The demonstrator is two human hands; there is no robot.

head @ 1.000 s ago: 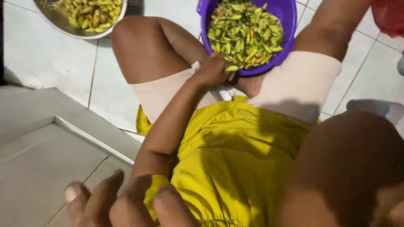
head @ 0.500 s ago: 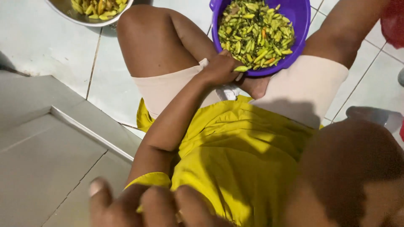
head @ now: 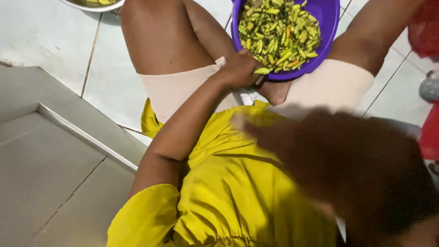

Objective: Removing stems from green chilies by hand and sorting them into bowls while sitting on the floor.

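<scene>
Seated on the tiled floor (head: pixel 50 36), a person in a yellow shirt (head: pixel 238 192) pinches one green pepper (head: pixel 262 71) at the fingertips of a hand (head: pixel 240 68) closed around it, right at the near rim of a purple bowl (head: pixel 325 18). The bowl sits between the person's legs, heaped with green peppers (head: pixel 279 32). A metal bowl (head: pixel 91 4) at the top edge holds yellowish pieces. Our own right hand (head: pixel 274 137) crosses the shirt as a blur; we cannot tell its grip.
</scene>
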